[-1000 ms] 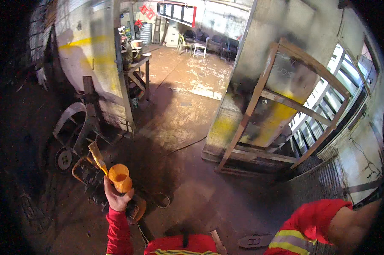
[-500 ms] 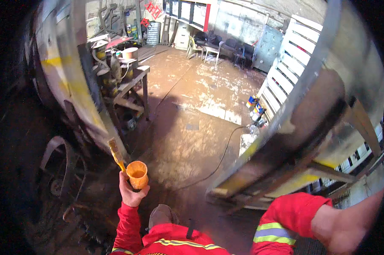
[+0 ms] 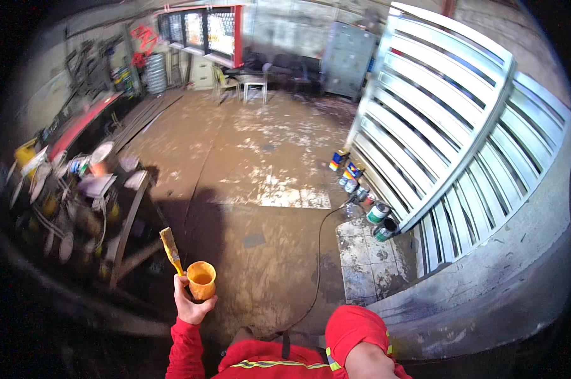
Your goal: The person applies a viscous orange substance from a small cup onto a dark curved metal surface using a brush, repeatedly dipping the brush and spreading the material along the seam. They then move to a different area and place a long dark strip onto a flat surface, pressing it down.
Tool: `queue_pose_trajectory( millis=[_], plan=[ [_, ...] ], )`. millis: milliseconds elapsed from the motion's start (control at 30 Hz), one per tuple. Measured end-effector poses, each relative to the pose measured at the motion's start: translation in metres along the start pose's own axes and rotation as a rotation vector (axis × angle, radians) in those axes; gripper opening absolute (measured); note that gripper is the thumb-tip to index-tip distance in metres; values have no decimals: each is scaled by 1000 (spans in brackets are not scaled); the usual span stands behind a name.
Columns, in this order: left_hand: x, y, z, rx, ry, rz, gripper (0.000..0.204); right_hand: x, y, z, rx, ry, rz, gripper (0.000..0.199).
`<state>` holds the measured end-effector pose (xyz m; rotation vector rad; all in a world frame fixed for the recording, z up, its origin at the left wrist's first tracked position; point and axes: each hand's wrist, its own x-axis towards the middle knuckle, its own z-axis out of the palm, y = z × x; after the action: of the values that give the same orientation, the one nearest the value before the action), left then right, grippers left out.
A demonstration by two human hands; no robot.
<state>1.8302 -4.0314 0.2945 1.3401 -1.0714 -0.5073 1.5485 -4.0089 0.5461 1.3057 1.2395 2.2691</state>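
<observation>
My left hand (image 3: 192, 308) is closed around an orange cup (image 3: 201, 287) with a flared rim, its outside smeared and its inside orange. A paintbrush (image 3: 173, 254) with a yellow handle is held in the same hand, bristles up, leaning left beside the cup. The lower end of its handle is hidden by my fingers. Of my right arm, the red sleeve and a bare stretch of forearm show at the lower edge. My right hand lies outside the picture.
A cluttered workbench (image 3: 134, 215) stands on the left. To the right, white slatted panels (image 3: 424, 120) lean upright, with several paint cans (image 3: 378, 213) along their foot. A black cable (image 3: 318, 265) crosses the brown floor. Chairs (image 3: 255, 85) and a grey cabinet (image 3: 348, 60) stand at the back.
My view has moved forward past the upright metal panels into the room. My left hand still carries cup and brush. My right arm has swung inward and its hand has left the picture.
</observation>
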Motion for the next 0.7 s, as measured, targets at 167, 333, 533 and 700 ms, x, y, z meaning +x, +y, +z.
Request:
queue_pose_trajectory(
  millis=[167, 333, 533, 700],
  plan=[
    [158, 4, 131, -152, -252, 80, 59, -44, 83, -80, -22, -203, -1, 40],
    [277, -27, 261, -252, -376, 71, 60, -119, 139, -187, -313, -270, -10, 36],
    [394, -45, 412, -370, -360, 35, 62, -194, 277, -311, -117, -165, 0, 31],
    [527, -77, 490, -235, -367, 113, 62, -283, 372, -427, -110, -125, 81, 30]
  ],
)
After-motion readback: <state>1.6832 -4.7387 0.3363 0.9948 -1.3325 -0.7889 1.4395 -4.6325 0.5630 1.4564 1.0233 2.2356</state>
